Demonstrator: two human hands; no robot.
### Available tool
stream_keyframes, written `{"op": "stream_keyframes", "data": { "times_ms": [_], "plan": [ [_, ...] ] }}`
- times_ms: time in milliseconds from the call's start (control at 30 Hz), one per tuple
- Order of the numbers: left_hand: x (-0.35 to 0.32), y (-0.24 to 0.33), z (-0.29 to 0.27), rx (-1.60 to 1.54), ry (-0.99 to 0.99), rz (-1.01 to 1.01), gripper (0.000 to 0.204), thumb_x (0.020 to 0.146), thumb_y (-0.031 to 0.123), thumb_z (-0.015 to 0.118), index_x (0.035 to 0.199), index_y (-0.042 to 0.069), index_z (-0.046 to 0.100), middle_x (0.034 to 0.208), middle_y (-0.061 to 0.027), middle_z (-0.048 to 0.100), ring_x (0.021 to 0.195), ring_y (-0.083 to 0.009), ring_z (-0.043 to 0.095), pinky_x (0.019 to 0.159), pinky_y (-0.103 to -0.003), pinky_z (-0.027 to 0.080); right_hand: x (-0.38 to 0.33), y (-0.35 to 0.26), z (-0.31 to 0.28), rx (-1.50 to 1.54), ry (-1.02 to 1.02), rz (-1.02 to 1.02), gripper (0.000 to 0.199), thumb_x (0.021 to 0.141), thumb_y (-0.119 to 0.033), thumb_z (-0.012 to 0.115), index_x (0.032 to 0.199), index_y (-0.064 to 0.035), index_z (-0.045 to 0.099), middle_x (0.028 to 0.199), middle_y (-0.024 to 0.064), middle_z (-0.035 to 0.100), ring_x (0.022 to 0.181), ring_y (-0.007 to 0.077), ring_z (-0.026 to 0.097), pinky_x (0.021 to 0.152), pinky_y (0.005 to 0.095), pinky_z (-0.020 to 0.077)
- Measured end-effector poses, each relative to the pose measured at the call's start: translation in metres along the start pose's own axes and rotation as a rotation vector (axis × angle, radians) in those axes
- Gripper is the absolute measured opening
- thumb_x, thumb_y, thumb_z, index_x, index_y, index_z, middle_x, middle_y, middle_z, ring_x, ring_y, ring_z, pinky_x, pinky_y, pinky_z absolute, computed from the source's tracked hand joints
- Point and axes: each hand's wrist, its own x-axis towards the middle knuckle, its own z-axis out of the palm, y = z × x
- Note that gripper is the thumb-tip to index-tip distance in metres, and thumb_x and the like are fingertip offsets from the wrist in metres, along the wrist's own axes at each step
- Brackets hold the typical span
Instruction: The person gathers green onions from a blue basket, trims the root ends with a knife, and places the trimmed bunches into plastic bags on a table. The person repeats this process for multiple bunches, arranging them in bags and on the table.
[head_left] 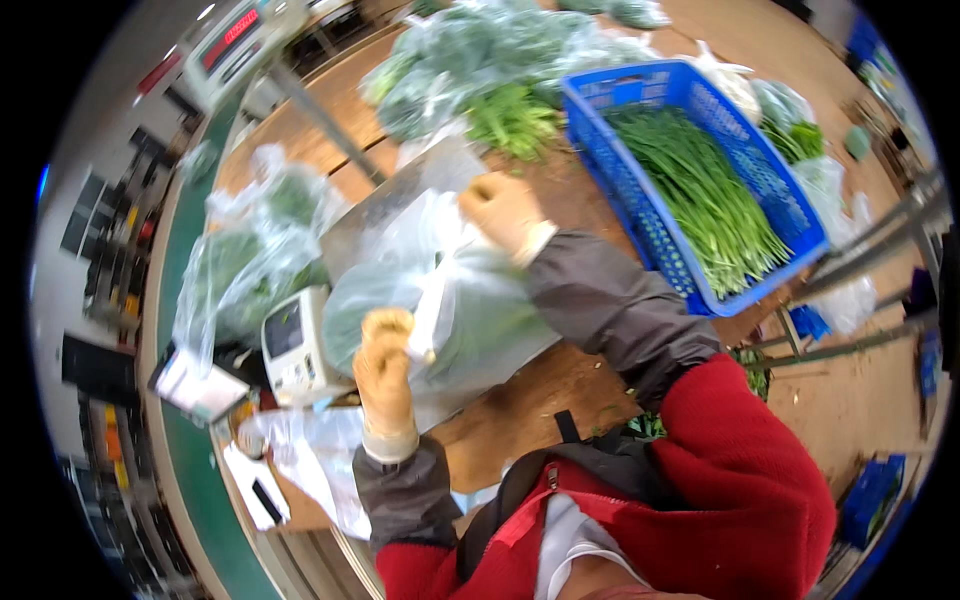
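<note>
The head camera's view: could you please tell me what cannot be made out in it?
In the head view:
Cloudy plastic bag: the kind of its green contents, veiled by plastic.
Beige-gloved left hand and beige-gloved right hand: fingertips, hidden by curled fingers.
Blue perforated plastic basket: its floor, covered by long green stalks.
White boxy device: its screen, too small and blurred.
</note>
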Motion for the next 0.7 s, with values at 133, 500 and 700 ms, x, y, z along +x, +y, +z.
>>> {"op": "stream_keyframes", "data": {
  "times_ms": [133,500,700],
  "plan": [
    [0.029,0.028,-0.01,-0.102,0.15,0.027,0.007,0.074,0.0,0.056,0.078,0.001,0.061,0.093,-0.0114,0.059,0.086,-0.0216,0.054,0.078,-0.032,0.043,-0.032,-0.02,-0.01,0.319,-0.812,-0.28,0.064,0.081,-0.01,0.059,0.139,-0.0049,0.031,0.126,0.0112,0.049,0.107,0.0163,0.051,0.092,0.0309,0.0413],
    [0.002,0.016,-0.073,0.166,0.539,-0.019,0.03,0.085,0.009,0.052,0.113,-0.002,0.058,0.106,-0.0094,0.061,0.089,-0.0168,0.055,0.084,-0.029,0.043,0.038,-0.036,-0.087,0.054,-0.465,-0.18,0.017,0.084,-0.013,0.058,0.088,0.0018,0.065,0.077,0.011,0.065,0.068,0.0176,0.061,0.061,0.0313,0.0489],
    [-0.102,0.022,-0.118,0.283,0.692,-0.275,0.029,0.087,0.008,0.052,0.113,-0.002,0.058,0.103,-0.0096,0.062,0.085,-0.0146,0.057,0.081,-0.027,0.045,0.144,0.022,-0.208,-0.428,-0.179,-0.18,0.026,0.087,-0.016,0.049,0.106,0.0011,0.054,0.1,0.0115,0.053,0.09,0.0187,0.052,0.078,0.0319,0.0426]
  ]
}}
